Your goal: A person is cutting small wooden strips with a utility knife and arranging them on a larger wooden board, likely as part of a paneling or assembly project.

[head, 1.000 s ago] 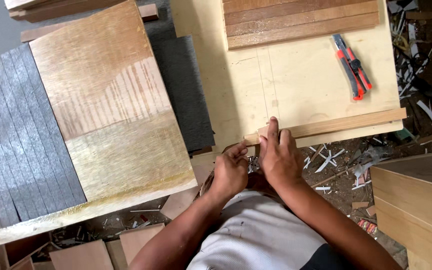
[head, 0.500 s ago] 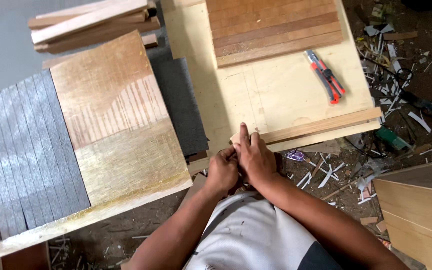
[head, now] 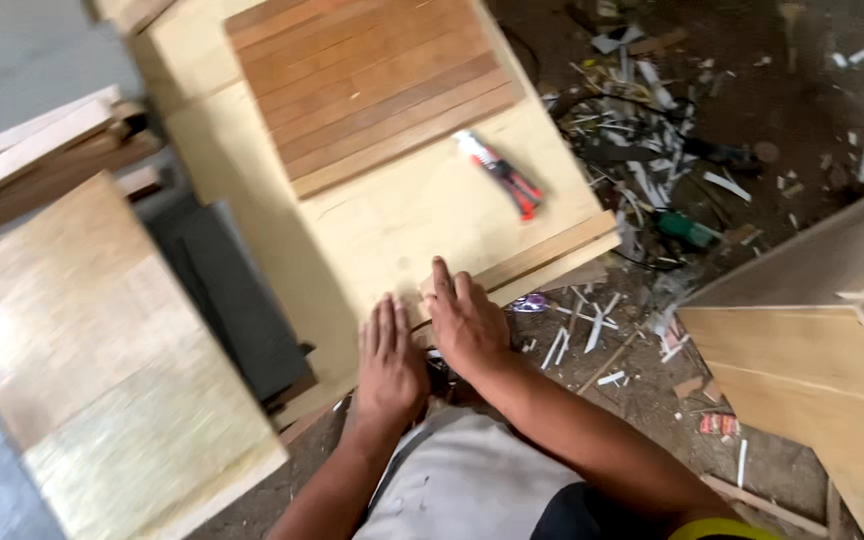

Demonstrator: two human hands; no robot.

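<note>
A long pale wooden strip (head: 537, 258) is seen along the near edge of the pale plywood surface (head: 392, 230), its axis running from 8 to 2 o'clock. The right hand (head: 464, 322) is pressed on its lower end, fingers (head: 442, 285) flat, holding nothing; the left hand (head: 389, 358) lies flat at 8 o'clock beside it, also empty.

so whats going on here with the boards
A person is bent over a pale plywood board, both hands flat at its near edge. The left hand lies palm down on the board; the right hand presses the end of a thin wooden strip lying along that edge. A red and black utility knife lies untouched further up, below a panel of brown wood slats. Offcuts litter the floor.
</note>
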